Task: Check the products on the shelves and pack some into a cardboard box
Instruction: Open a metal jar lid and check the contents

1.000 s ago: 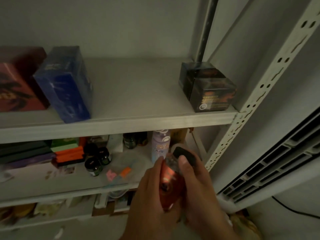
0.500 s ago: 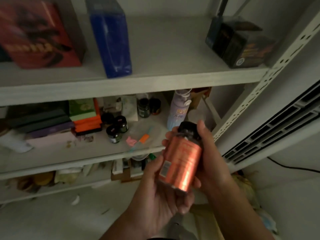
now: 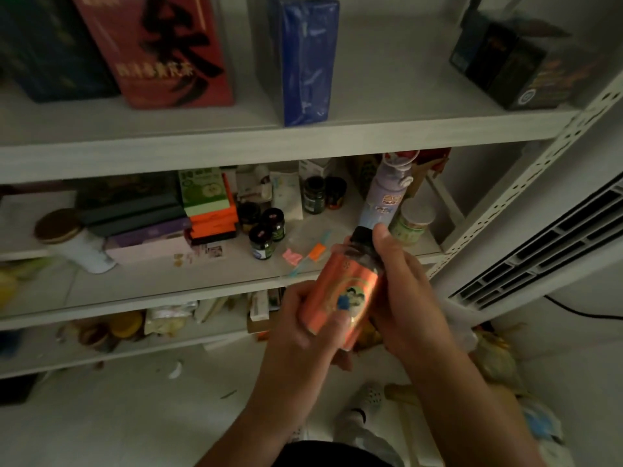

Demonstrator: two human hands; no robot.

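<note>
An orange-labelled bottle (image 3: 340, 288) with a black cap is tilted in front of the middle shelf, held in both hands. My left hand (image 3: 300, 332) wraps its lower part from the left, thumb across the label. My right hand (image 3: 401, 291) grips the neck and right side, a finger beside the cap. The label shows a round picture facing me. No cardboard box is in view.
The white shelf unit (image 3: 269, 143) carries a red box (image 3: 158, 48), a blue box (image 3: 303, 55) and a dark box (image 3: 515, 62) on top. The middle shelf holds a lilac bottle (image 3: 384, 197), small dark jars (image 3: 263, 227) and stacked flat boxes (image 3: 209, 210). A vent (image 3: 546, 244) is at right.
The view has tipped down and closer to the shelves. Both hands have turned the bottle, so a picture label faces me instead of the text side.
</note>
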